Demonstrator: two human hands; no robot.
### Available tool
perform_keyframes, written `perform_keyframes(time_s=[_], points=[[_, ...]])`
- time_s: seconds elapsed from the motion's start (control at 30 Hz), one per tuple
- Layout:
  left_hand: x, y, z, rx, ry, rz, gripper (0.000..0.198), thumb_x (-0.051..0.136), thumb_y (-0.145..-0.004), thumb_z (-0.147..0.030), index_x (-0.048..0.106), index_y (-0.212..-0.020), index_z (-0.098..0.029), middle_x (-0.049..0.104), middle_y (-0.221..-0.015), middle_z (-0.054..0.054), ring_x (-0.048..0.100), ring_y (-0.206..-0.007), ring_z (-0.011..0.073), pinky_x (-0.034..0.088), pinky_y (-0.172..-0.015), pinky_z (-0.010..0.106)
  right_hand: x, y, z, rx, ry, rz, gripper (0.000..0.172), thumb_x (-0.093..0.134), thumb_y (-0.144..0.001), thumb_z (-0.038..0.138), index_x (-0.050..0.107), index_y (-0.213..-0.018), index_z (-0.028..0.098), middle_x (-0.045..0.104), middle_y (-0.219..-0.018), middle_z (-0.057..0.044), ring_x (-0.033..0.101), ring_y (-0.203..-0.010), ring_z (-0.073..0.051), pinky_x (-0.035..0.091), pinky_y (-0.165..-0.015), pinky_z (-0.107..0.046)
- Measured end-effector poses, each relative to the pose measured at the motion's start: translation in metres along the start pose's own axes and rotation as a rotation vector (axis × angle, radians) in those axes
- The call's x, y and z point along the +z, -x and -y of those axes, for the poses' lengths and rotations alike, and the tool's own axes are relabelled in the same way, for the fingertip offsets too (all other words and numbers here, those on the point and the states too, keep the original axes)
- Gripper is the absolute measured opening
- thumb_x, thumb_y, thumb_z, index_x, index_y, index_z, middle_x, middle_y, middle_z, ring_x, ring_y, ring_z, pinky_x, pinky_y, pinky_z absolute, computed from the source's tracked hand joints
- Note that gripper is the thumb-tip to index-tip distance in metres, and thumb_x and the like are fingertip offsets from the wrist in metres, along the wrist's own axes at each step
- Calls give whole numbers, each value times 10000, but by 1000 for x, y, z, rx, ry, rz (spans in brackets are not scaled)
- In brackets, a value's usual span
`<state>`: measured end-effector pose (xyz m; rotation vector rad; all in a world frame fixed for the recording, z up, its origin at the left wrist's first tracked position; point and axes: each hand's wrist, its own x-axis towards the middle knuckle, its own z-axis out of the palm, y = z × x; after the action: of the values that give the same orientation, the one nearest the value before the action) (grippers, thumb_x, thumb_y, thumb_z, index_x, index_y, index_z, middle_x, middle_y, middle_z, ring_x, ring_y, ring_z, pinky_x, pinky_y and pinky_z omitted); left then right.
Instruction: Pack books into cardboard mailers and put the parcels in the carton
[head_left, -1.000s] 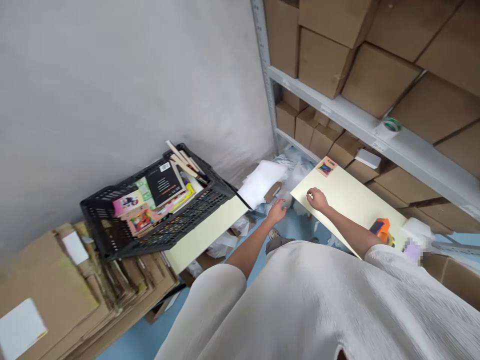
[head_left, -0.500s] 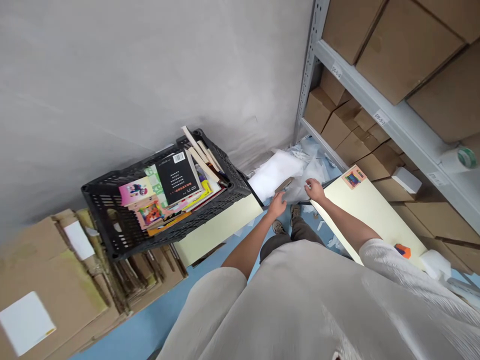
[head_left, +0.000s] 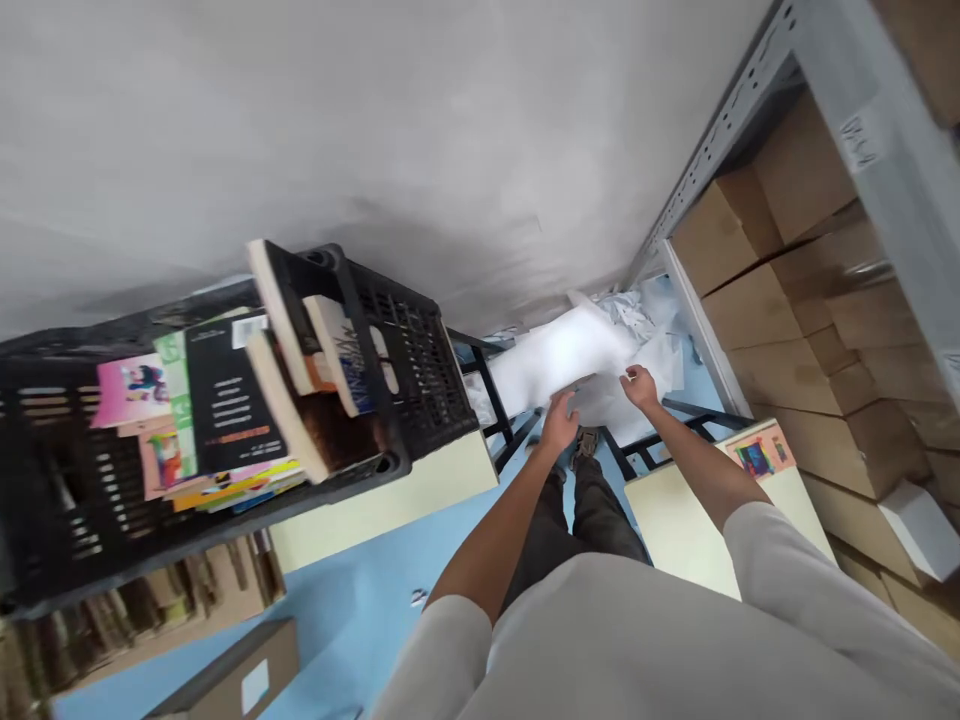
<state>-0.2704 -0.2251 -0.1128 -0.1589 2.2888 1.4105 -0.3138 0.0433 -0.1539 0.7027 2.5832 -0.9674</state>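
Sheets (head_left: 577, 340) of white material, soft and wrinkled, lie in a loose pile on the blue floor (head_left: 360, 600), right of the frame's centre. Left hand (head_left: 561, 425) is above their near edge, its thumb and fingers apart; right hand (head_left: 639, 386) is curled loosely above them, and I cannot tell if it touches any. Cream tabletops (head_left: 390, 500), smooth and flat, stand on both sides. At left, a black lattice crate (head_left: 420, 400) contains books (head_left: 225, 400). Behind rises a rough grey wall (head_left: 300, 130); at right, a metal shelf (head_left: 870, 200) bears brown cardboard boxes (head_left: 750, 310).
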Motion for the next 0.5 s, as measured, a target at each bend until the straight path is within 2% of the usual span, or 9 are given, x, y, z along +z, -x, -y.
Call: perform_keyframes(time_s=[0.13,0.27,0.5], points=[[21,-32,26,-20,26,-17,434,681,-937,-178,689,-1369,-218,680,-1487,146,611,-1448,346,445,-1271,524,32,-45,-16,-2,51,36,251,671,-884,343,713,-1097,217,729,-1116,-99,682,-974,-255,570,-993,-427],[46,-58,53,-24,48,-18,460,653,-934,-162,673,-1390,-220,658,-1521,138,604,-1452,324,444,-1278,519,62,-80,-29,11,102,53,265,670,-906,341,706,-1129,202,716,-1158,-124,673,-991,-270,562,-988,-435],[80,-82,90,-40,85,-1,495,629,-931,-165,662,-1419,-238,656,-1520,125,600,-1448,304,480,-1250,508,102,-144,-35,28,252,32,220,693,-934,346,651,-1111,222,670,-1185,-137,605,-1126,-321,505,-1013,-470]])
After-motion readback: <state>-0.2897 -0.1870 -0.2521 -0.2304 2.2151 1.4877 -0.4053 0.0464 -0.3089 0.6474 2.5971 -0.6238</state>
